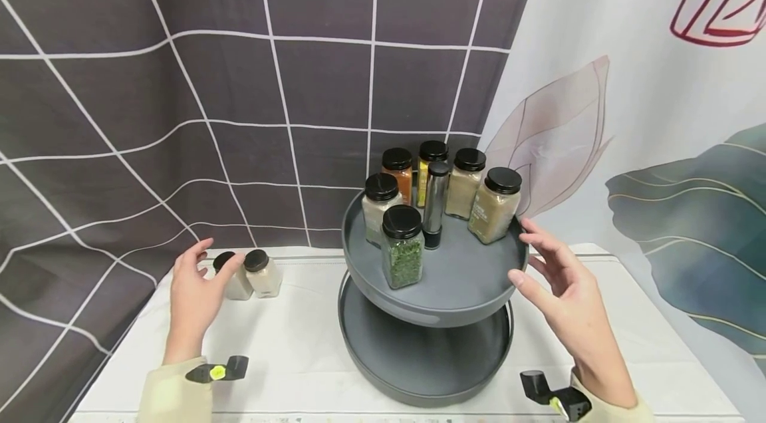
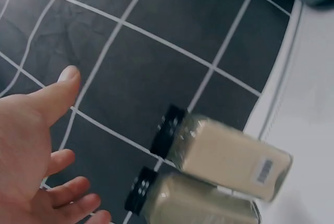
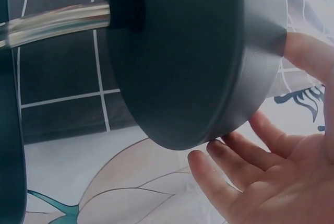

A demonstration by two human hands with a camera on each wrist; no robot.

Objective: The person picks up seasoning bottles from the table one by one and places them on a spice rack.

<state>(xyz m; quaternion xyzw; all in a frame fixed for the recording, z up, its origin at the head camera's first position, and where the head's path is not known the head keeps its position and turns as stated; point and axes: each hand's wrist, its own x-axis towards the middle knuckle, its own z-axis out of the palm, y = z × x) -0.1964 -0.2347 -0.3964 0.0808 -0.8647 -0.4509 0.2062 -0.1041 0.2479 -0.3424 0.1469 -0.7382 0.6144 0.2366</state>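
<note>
My left hand (image 1: 196,296) is beside two spice jars on the left of the table, thumb and fingers spread, holding nothing. The rear spice jar (image 1: 237,283) is partly behind my thumb; the other spice jar (image 1: 264,277) holds pale powder under a black lid. In the left wrist view, a gap shows between my fingers and the spice jars (image 2: 235,156). My right hand (image 1: 565,283) touches the right rim of the grey two-tier turntable's upper tray (image 1: 455,286), thumb and fingertips spread along its outer wall (image 3: 261,62).
On the upper tray stand several black-lidded spice jars, including a green herb jar (image 1: 402,253) at the front and a tan powder jar (image 1: 494,210) at right, around the metal post (image 1: 436,200). The lower tray (image 1: 427,370) sits below. A dark gridded curtain (image 1: 323,84) hangs behind.
</note>
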